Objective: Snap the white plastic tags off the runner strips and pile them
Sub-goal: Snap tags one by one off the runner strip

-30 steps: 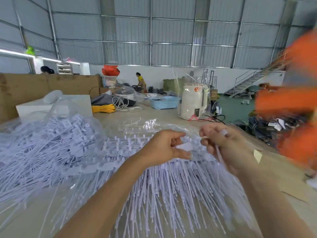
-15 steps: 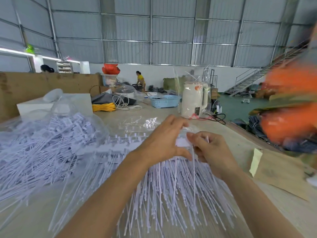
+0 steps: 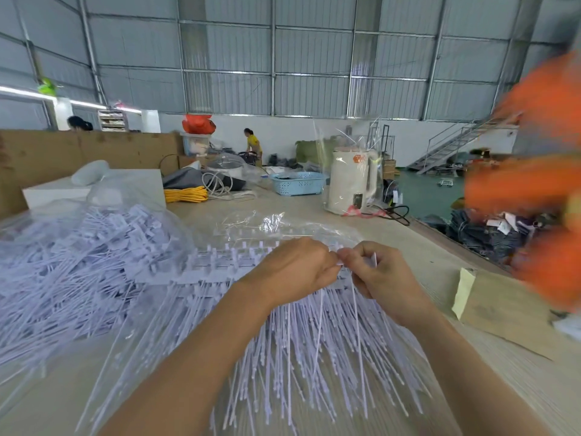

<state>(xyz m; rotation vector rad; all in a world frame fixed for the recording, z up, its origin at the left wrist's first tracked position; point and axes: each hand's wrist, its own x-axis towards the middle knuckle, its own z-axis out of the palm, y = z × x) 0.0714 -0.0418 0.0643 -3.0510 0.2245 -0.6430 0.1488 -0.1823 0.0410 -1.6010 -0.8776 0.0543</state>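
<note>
Left hand (image 3: 294, 269) and right hand (image 3: 382, 278): fingertips meeting, pinching white tags on runner strips (image 3: 220, 265) | loose tag pile (image 3: 72, 269): left, on bench (image 3: 424, 247) | kettle (image 3: 350, 180), blue basket (image 3: 297, 183): far end of bench

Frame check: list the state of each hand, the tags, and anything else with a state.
left hand: grips the runner strips
right hand: pinches a tag
runner strips: tags attached
loose tag pile: heaped in clear bag
blue basket: upright
</note>
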